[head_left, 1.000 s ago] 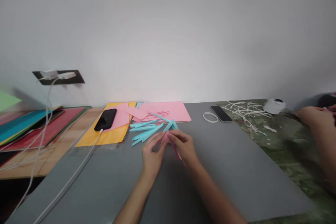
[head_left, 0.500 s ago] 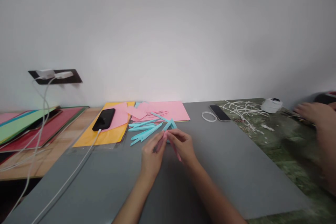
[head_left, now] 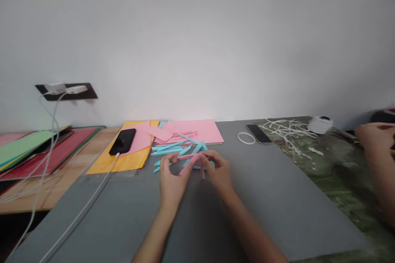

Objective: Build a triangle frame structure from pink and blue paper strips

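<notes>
Near the middle of the grey table, my left hand (head_left: 173, 176) holds folded pink paper strips (head_left: 191, 161) between its fingers. My right hand (head_left: 218, 172) pinches the same strips where they meet, and one pink end hangs down between the hands. Just behind the fingers stands a folded blue strip shape (head_left: 201, 146), partly hidden by the hands. More folded blue strips (head_left: 168, 149) lie in a loose pile beyond my left hand. Thin pink strips (head_left: 185, 134) rest on pink sheets (head_left: 206, 129) at the wall.
A black phone (head_left: 122, 141) with a white cable lies on a yellow envelope (head_left: 123, 165). Right of centre are a white ring (head_left: 246, 138), another phone (head_left: 259, 133) and white cords (head_left: 286, 128). Another person's hand (head_left: 375, 137) is at the far right. Coloured folders (head_left: 61, 152) lie left.
My left hand has shifted slightly left and its fingers have spread along the pink strips. The strips now show as a wider angled shape. The other person's hand has moved a little right.
</notes>
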Available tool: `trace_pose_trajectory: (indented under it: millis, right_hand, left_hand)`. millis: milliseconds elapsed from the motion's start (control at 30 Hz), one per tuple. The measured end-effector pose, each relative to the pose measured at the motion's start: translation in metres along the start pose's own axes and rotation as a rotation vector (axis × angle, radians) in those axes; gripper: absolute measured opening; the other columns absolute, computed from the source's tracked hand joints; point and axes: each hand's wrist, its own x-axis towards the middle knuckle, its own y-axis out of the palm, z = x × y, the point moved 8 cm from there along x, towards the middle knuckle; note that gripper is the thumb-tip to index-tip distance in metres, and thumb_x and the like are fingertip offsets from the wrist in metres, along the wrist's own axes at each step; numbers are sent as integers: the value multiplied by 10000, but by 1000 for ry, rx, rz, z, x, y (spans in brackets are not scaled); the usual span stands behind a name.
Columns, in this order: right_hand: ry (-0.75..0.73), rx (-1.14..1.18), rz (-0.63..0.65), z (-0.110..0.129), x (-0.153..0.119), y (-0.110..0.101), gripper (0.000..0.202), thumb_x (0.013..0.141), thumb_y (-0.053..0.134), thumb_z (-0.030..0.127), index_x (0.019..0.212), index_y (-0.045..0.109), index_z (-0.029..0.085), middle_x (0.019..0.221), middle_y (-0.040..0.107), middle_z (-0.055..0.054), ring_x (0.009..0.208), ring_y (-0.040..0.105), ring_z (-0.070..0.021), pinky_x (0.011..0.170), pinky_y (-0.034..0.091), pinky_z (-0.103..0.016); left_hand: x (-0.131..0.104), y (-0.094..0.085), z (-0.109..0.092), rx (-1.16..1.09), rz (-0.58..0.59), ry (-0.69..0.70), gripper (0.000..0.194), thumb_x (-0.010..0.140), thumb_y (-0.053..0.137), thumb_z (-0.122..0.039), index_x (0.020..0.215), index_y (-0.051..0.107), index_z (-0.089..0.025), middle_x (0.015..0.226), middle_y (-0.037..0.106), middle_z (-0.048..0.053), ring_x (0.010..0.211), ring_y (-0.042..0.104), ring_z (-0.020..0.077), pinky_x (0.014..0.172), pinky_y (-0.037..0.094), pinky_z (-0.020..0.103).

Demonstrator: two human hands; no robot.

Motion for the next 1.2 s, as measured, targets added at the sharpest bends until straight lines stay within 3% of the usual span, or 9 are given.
trace_pose_trajectory:
  millis: [33,67,100,167,233,433,633,967,1200]
  right_hand:
    - [4,12,-21,-2,1,-2,168,741,606,335,781,689,195,812,672,-48,780,600,-173,721,463,-306]
    - [13,33,-25,-4,1,-3,172,741,605,338,784,688,194,815,668,-49,781,599,-173,714,463,-303]
    - [25,55,-17,-6,2,-2,173,739,607,340,778,688,193,811,665,-48,776,599,-172,709,462,-299]
    - [56,104,22,-11,3,1,164,727,621,337,751,688,190,796,657,-43,759,595,-166,702,461,-292]
    - [94,169,56,-14,3,4,153,717,631,331,730,687,189,773,649,-35,740,589,-159,699,462,-287]
    - [181,296,130,-15,1,12,134,699,652,312,726,692,187,724,652,-25,708,588,-145,706,470,-285]
    - [139,294,185,-7,0,16,111,707,647,295,717,697,197,747,663,-29,740,596,-153,724,467,-290]
    - [-74,32,210,8,-1,15,125,757,607,298,783,698,217,788,668,-36,758,592,-160,675,434,-280]
    - [-96,-1,218,14,-3,17,121,768,603,303,805,696,235,786,672,-25,751,592,-154,660,431,-277]
  left_hand:
    - [2,2,9,-49,54,-127,401,584,734,-399,906,652,-175,841,645,56,819,578,203,770,433,327]
    - [2,12,15,-131,202,-244,377,580,730,-420,835,663,-152,769,644,54,761,580,195,727,431,307]
    - [-2,25,17,-230,394,-329,358,620,697,-438,813,674,-137,774,652,66,764,583,194,720,423,296]
    - [-13,42,14,-434,649,-461,378,679,657,-427,940,675,-154,900,668,79,830,585,194,742,407,283]
    - [-21,49,9,-600,742,-533,433,672,684,-372,1058,640,-182,1010,656,84,890,577,195,759,397,271]
    - [-30,56,22,-786,674,-719,417,675,706,-246,1080,629,-187,1044,644,66,754,582,113,629,387,190]
    - [-30,60,20,-935,647,-780,289,669,705,-158,957,677,-144,923,684,67,759,608,126,717,417,203]
    - [-31,57,28,-930,462,-842,205,619,748,-255,778,703,-133,701,687,26,630,591,101,640,437,187]
    - [-29,59,24,-951,476,-805,179,613,752,-254,739,703,-137,741,689,26,672,589,106,688,433,196]
